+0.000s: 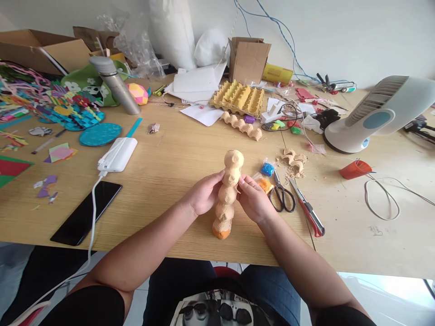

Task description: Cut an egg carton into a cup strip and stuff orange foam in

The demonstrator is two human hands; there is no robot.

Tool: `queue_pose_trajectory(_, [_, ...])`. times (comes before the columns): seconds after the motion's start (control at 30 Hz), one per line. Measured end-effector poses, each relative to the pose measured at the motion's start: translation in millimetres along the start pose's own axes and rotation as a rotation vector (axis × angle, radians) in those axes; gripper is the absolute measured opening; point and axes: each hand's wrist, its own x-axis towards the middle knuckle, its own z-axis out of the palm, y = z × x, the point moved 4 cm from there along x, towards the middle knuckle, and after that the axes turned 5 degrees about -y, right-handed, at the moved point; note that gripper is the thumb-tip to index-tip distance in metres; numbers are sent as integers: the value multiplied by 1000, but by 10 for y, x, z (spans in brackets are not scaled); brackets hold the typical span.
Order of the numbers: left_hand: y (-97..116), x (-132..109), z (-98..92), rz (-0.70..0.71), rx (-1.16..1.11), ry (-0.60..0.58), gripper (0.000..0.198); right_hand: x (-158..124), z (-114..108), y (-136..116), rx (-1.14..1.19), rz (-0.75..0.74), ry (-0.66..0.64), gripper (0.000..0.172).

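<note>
Between my two hands is an egg carton strip (227, 195), a row of several tan cups lying lengthwise away from me with the domed sides up. Its near end is orange. My left hand (206, 192) grips the left edge, thumb on the upper part. On the right edge my right hand (254, 195) holds it the same way; the fingers underneath are hidden. Close to my right hand lie an orange clay packet (264, 184), a blue clay packet (268, 169), black-handled scissors (282, 195) and a red utility knife (311, 213).
Carton scraps (294, 162) lie beyond the scissors. Farther back are another carton strip (241, 125) and a yellow egg tray (238, 99). A fan (367, 113) and an orange cup (355, 170) stand right. Left are a phone (86, 213) and a cabled power bank (117, 155).
</note>
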Motion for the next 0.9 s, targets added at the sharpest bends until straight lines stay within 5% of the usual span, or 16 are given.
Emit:
queue_pose_trajectory(0.7, [-28,3,-10,-19,50,-60,37,36,-49,5,-4,8,-6,31])
queue_pose_trajectory(0.9, [20,13,-64,69,98,122,40,84,-146,-27,14,-37,90,33])
